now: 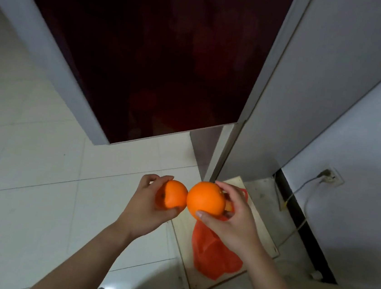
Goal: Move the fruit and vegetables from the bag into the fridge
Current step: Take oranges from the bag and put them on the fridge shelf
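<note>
Each hand grips an orange, the two fruits touching: left hand (pixel 147 201) on the smaller orange (pixel 175 195), right hand (pixel 235 218) on the bigger orange (pixel 205 199). The bag (pixel 212 253) lies below on a board (pixel 263 226), partly hidden. The fridge (pixel 147 56) door is dark, its reflections blurry.

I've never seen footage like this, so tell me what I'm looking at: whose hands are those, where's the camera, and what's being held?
There is no machine here. One camera sits on a person's head, looking down at their bare arms. The left hand holds one orange; the right hand holds a second orange, and the two fruits look to be touching. Below lies an orange plastic bag on a pale wooden board. Ahead is a dark red fridge door, standing open.
</note>
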`<state>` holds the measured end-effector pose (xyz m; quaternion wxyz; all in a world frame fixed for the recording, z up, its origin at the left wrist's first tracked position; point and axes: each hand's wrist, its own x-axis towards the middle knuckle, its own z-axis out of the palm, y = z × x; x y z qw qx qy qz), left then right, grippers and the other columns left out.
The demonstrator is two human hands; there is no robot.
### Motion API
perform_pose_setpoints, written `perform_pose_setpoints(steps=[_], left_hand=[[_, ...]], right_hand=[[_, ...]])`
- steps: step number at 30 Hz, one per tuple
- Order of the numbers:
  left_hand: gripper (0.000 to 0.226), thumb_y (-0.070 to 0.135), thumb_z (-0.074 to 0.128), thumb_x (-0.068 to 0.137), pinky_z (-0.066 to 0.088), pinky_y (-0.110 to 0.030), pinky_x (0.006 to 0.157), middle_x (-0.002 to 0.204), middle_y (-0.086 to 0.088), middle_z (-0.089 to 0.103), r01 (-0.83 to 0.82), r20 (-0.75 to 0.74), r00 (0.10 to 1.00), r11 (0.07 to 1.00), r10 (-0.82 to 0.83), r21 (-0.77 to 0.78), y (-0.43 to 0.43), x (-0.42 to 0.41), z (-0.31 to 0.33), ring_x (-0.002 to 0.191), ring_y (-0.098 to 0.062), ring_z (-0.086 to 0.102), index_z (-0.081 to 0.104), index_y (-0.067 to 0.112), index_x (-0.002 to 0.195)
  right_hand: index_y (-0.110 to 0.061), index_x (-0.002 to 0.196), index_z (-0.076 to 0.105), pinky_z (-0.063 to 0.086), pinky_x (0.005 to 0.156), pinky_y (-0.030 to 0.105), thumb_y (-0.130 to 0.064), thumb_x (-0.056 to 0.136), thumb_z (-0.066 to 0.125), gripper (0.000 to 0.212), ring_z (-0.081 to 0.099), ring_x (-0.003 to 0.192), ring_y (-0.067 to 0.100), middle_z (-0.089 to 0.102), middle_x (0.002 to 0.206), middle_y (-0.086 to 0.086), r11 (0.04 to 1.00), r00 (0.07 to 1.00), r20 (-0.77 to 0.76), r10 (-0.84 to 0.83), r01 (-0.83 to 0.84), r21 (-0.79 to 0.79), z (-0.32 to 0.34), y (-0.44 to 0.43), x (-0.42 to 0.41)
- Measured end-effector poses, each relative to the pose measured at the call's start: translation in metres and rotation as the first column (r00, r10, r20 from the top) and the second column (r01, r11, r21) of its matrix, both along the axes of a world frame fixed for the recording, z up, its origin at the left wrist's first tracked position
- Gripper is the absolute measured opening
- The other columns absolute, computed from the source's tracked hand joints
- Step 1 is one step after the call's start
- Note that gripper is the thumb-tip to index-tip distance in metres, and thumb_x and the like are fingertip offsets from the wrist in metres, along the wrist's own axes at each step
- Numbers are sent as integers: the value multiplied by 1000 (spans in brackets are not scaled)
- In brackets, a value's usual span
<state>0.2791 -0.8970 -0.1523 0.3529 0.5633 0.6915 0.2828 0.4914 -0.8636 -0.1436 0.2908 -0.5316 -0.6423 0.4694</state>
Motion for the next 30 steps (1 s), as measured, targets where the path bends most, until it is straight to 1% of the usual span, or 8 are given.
perform_pose_setpoints(steps=[5,10,12,15,19,23,26,30], left_hand=[[81,47,73,63,43,-24,86,123,8,34,-54,13,998,998,54,20,-30,-85,7,110,-11,40,38,34,135],[75,45,76,65,46,-27,86,124,11,37,-118,52,992,992,115,53,-71,-186,14,111,-8,43,41,38,131],[72,41,79,67,47,-27,86,123,11,38,-154,58,987,987,152,48,-90,-224,18,111,-8,44,42,39,129],[74,45,78,64,46,-25,84,123,12,39,-230,43,973,972,228,37,-120,-276,25,109,-8,45,41,40,128],[77,37,80,67,45,-23,83,123,13,40,-411,64,910,911,409,36,-158,-332,33,107,-6,44,38,33,132],[73,36,80,66,41,-11,71,118,14,44,-558,67,830,829,554,43,-183,-372,32,104,-4,45,42,26,127],[69,36,80,67,41,-14,73,117,16,43,-616,63,787,786,614,43,-189,-399,28,105,-5,45,43,27,125],[67,38,80,67,41,-13,73,116,19,41,-640,45,768,766,638,65,-174,-436,26,106,-5,45,41,34,121]], right_hand=[[-45,122,44,48,75,16,-35,64,82,71,44,112,-4,34,124,-33,998,999,19,49,-50,37,10,-23,-84],[-44,124,43,49,78,14,-34,66,81,70,41,112,-9,32,123,-36,988,990,37,136,-138,73,12,-47,-186],[-44,123,43,49,80,17,-35,65,81,70,42,113,-7,32,124,-36,981,984,36,176,-178,78,10,-55,-228],[-43,124,43,49,81,20,-37,65,81,70,43,114,-2,34,125,-32,963,966,39,255,-257,80,11,-67,-288],[-46,123,42,48,80,18,-38,65,81,70,44,114,-1,34,126,-32,911,917,70,393,-398,109,15,-74,-360],[-44,123,44,51,85,26,-37,64,82,71,45,114,2,36,126,-28,850,856,83,510,-516,104,17,-69,-421],[-41,125,44,50,86,27,-35,65,82,71,45,114,4,38,127,-21,821,827,89,556,-562,98,17,-60,-458],[-45,123,43,47,83,20,-36,66,81,70,44,113,3,37,127,-24,772,773,92,627,-633,58,12,-36,-500]])
